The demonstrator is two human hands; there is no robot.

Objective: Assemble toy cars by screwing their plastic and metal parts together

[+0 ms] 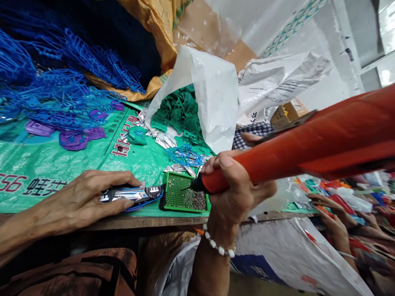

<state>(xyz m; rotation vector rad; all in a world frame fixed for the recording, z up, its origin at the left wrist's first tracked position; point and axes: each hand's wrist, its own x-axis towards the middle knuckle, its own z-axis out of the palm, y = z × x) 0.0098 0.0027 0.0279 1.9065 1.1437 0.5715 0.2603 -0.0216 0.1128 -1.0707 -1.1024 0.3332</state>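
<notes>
Looks like screw pick-up with driver [277, 152] over green tray [182, 209]. Best to bring bit [187, 189] down steeper than the current slant, straight onto one screw head. Pick from the fringe of the screws [200, 201], heaped toward the near right corner; avoid raking through and scattering. Go slow at contact, too blurred at the tip to tell whether touching the grid or just above. Keep piece [135, 193] level, and avoid bumping tray with its end.

Holding piece with left hand [88, 197], clamped in a grip of thumb and fingers, at the front of the tabletop [132, 222], just left of tray. Palm down, thumb along near side, fingers across far side, forearm in from the left.

Holding driver with right hand [236, 185], wrapped tight around barrel just behind the black nose. Forearm up from below the tabletop edge, knuckles up. Slanting driver up and back to the right, bit pointing left and slightly down.
</notes>
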